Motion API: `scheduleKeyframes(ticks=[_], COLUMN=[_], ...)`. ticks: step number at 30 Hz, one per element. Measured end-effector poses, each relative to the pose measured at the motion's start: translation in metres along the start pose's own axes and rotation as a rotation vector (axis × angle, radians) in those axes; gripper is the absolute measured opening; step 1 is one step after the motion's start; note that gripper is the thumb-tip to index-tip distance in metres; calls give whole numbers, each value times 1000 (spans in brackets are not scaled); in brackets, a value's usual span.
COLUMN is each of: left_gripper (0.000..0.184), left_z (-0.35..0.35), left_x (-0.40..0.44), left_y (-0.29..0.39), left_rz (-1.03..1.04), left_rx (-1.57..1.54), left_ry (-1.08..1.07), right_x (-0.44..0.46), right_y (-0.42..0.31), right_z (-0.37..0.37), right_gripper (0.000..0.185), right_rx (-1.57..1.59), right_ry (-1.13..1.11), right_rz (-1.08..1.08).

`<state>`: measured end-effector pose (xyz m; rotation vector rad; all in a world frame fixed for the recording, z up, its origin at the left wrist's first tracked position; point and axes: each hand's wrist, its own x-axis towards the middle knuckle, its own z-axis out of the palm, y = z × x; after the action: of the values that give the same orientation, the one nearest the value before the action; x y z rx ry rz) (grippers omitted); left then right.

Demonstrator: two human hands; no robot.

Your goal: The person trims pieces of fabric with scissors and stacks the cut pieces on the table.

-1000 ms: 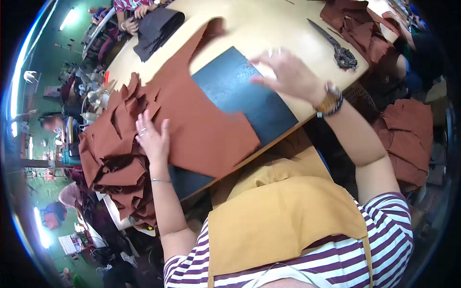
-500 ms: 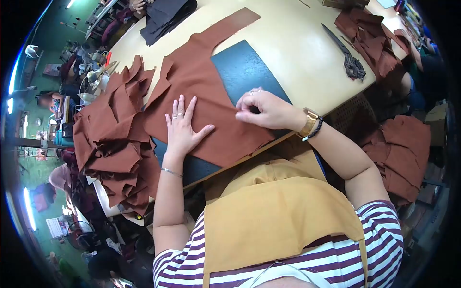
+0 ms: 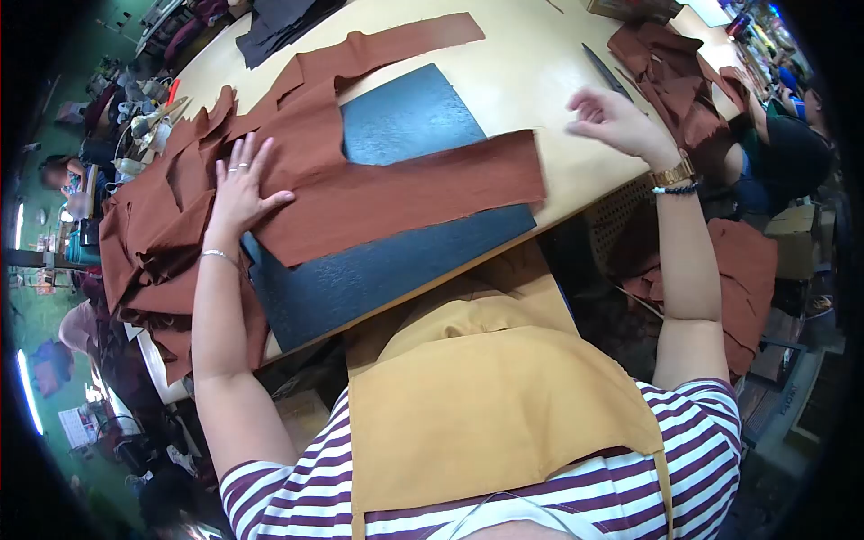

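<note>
A cut piece of rust-brown cloth [image 3: 396, 193] lies over a dark blue-green board [image 3: 409, 112], one arm of it reaching right past the board and another toward the far side of the table. My left hand [image 3: 241, 184] presses on the cloth's left part with fingers spread. To the right, my right hand [image 3: 612, 121] is raised above the table near the scissors, its fingers curled; whether they hold anything is too small to tell. Of the scissors [image 3: 605, 70] only the dark blades show, the handles being hidden behind my right hand.
A heap of rust-brown cloth [image 3: 157, 238] lies at the table's left edge. Black folded cloth [image 3: 283, 27] is at the far left. More brown pieces [image 3: 670, 81] lie at the far right, and a brown bundle [image 3: 742, 288] sits below the table's right side. A person sits beyond the right edge.
My right hand has moved right and up, away from the cloth. The cloth's near part now stretches rightward over the board. My left hand has shifted left in view, still spread on the cloth.
</note>
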<state>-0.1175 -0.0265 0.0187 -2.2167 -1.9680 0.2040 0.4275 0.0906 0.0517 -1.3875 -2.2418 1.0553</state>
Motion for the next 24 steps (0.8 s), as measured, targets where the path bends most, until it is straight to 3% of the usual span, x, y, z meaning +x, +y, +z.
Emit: scheduleKeyframes(ticks=[2, 5, 7, 9, 13, 16, 19, 20, 23, 24], left_gripper=[94, 88, 71, 66, 62, 61, 61, 60, 48, 47], left_z=[-6, -18, -40, -47, -29, -26, -18, -16, -18, -20], left_x=[-4, -2, -1, 0, 8, 12, 11, 8, 1, 3], left_y=[2, 53, 112, 168, 243, 243, 219, 212, 200, 195], left_rz=[-41, -26, 74, 200, 406, 361, 280, 250, 154, 168], left_rx=[-38, -125, -364, -472, -622, -516, -492, -484, -526, -533], left_ry=[55, 192, 194, 139, 117, 75, 71, 60, 4, -42], right_x=[-13, -28, -31, -29, -23, -11, -33, -39, -77, -89], right_y=[34, 124, 142, 151, 137, 122, 90, 99, 78, 67], right_z=[-19, -25, -20, -17, -29, -48, -48, -46, 2, 19], right_gripper=[32, 38, 33, 33, 33, 29, 26, 26, 32, 32], right_rx=[-268, -542, -579, -567, -565, -601, 493, 717, 1120, 1101], right_ry=[208, 441, 492, 587, 482, 189, 180, 130, 151, 192], right_rz=[214, 234, 204, 184, 392, 572, 604, 516, 322, 324])
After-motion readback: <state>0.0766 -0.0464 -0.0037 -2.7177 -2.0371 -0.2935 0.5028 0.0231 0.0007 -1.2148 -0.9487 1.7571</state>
